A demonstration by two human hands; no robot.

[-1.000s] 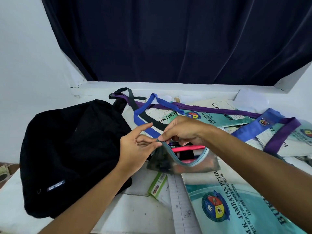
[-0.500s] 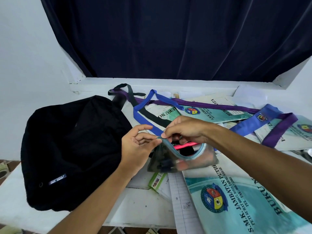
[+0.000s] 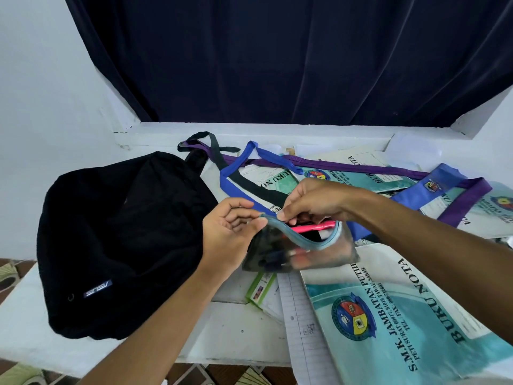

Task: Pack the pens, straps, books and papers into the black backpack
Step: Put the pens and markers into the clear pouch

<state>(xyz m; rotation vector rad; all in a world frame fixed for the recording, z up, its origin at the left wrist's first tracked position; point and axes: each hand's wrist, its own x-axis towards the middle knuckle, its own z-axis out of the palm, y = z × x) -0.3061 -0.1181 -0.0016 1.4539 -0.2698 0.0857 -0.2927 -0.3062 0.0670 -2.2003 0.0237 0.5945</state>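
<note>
A clear pencil pouch (image 3: 319, 257) with a light-blue zipper rim is held above the table, its mouth gaping. A pink pen (image 3: 311, 227) sticks out of it. My left hand (image 3: 227, 232) pinches the pouch's left corner. My right hand (image 3: 313, 201) pinches the rim just right of that, fingers over the opening. The black backpack (image 3: 116, 240) lies to the left on the white table (image 3: 238, 332). Blue (image 3: 233, 187), purple (image 3: 347, 165) and black straps (image 3: 244, 182) trail across teal notebooks (image 3: 388, 315) and papers.
A ruled sheet (image 3: 299, 323) and a green card (image 3: 261, 287) lie under the pouch. A dark curtain (image 3: 277, 56) hangs behind the white sill. The table's front edge is close, with patterned floor (image 3: 16, 273) showing at the left.
Both hands have kept their pinch on the pouch's rim; the pouch mouth has been pulled a little wider. The camera view has shifted slightly.
</note>
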